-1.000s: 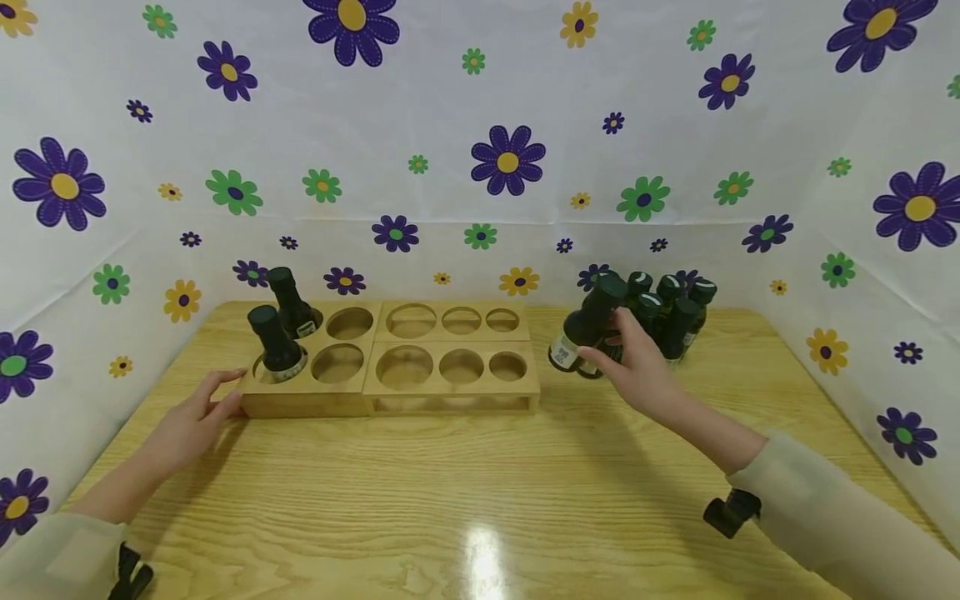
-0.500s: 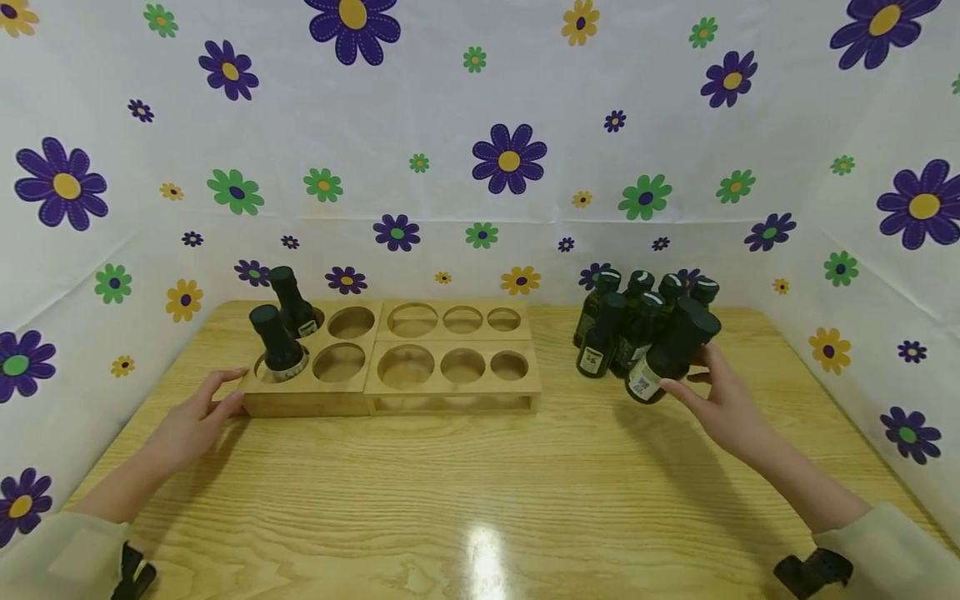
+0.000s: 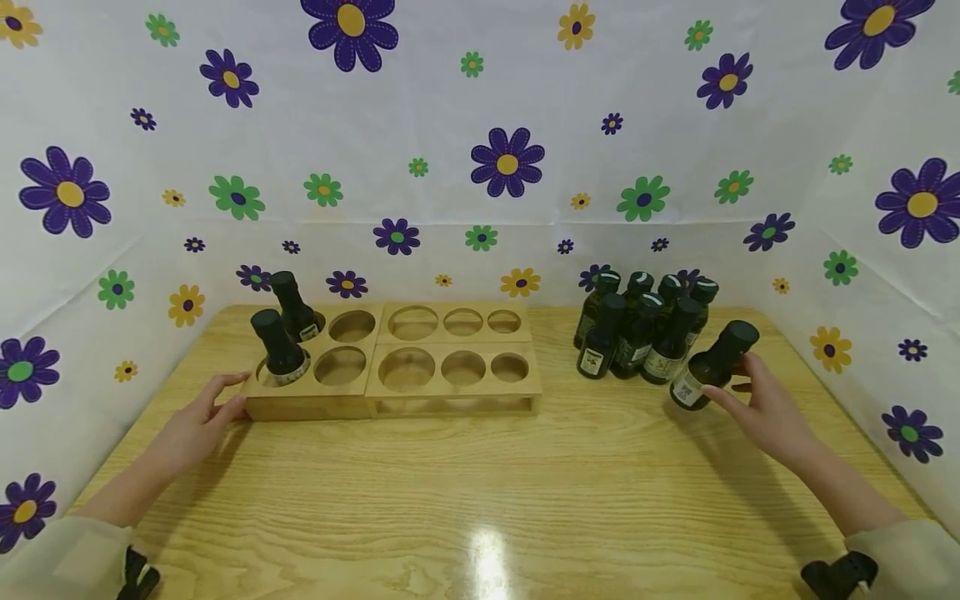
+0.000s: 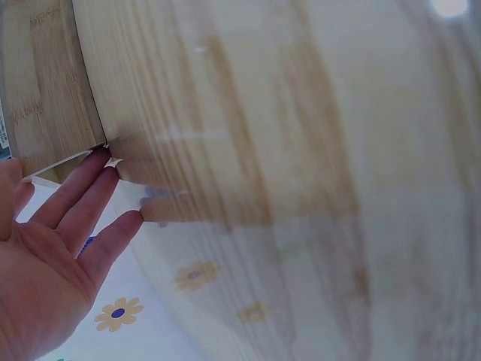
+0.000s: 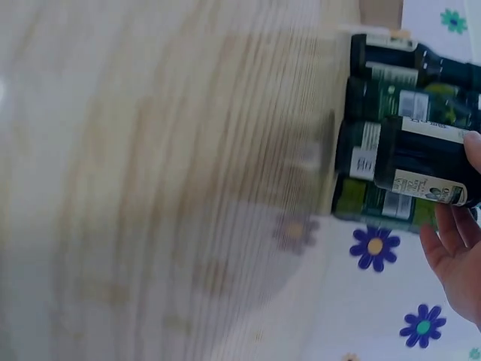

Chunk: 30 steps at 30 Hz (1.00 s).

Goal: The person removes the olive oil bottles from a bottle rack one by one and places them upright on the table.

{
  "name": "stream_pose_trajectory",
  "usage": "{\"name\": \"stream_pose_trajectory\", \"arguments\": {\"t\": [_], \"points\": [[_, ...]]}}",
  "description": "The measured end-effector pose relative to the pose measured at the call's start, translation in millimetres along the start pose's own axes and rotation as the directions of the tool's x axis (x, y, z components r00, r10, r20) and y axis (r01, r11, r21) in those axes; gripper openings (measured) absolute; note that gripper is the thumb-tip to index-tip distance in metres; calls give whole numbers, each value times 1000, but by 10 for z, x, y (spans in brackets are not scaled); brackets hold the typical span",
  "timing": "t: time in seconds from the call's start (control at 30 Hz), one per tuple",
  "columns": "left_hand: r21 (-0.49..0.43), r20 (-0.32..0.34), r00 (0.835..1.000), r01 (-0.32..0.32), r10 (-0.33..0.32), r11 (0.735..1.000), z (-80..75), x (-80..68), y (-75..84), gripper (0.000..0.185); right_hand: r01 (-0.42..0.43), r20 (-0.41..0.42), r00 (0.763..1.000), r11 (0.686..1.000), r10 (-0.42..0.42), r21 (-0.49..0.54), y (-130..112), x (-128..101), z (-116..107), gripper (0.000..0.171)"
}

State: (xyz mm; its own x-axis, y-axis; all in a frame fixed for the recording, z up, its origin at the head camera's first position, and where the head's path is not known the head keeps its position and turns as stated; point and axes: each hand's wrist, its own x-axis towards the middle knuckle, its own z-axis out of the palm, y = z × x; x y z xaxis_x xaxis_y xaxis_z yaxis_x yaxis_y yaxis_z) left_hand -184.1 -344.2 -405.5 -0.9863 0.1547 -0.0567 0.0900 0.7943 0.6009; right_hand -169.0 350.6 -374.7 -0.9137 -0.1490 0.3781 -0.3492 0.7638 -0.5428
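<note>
In the head view my right hand (image 3: 768,408) grips a dark bottle (image 3: 716,362) with a black cap and a pale label, at the right of the bottle group. The bottle leans to the right. In the right wrist view this bottle (image 5: 425,162) overlaps others behind it, thumb on one side and fingers on the other. My left hand (image 3: 195,421) touches the front left corner of a wooden bottle rack (image 3: 307,407), its fingers (image 4: 86,199) fairly straight in the left wrist view. Two dark bottles (image 3: 277,346) stand in the rack's left holes.
Several dark and green bottles (image 3: 633,337) stand close together at the back right. A second rack section (image 3: 450,404) with round holes of different sizes adjoins the left one. Flowered white cloth (image 3: 420,108) hangs behind the wooden table (image 3: 420,500) and along its sides.
My right hand let go of one dark bottle at the front left of the group, took hold of another, and moved right with it. The left hand stays at the rack corner.
</note>
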Motion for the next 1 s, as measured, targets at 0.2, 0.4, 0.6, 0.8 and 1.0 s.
{"name": "stream_pose_trajectory", "arguments": {"t": [0.2, 0.4, 0.6, 0.8, 1.0], "points": [[-3, -1, 1000, 13, -13, 1000, 19, -15, -8, 56, -47, 53, 997, 999, 47, 2, 165, 96, -41, 51], [-6, 0, 1000, 12, -12, 1000, 14, -18, 6, 56, -100, 94, 991, 995, 97, 18, 263, 186, -53, 58], [-3, -7, 1000, 6, -6, 1000, 7, -7, 4, 56, -144, 131, 981, 990, 143, -3, 328, 265, -36, 64], [-4, -13, 1000, 3, -3, 1000, 2, -1, 6, 55, -146, 137, 980, 989, 145, -6, 399, 333, 3, 60], [-7, -14, 1000, 1, -1, 1000, 9, -3, 0, 55, -183, 143, 973, 983, 182, -7, 434, 356, 42, 65]]}}
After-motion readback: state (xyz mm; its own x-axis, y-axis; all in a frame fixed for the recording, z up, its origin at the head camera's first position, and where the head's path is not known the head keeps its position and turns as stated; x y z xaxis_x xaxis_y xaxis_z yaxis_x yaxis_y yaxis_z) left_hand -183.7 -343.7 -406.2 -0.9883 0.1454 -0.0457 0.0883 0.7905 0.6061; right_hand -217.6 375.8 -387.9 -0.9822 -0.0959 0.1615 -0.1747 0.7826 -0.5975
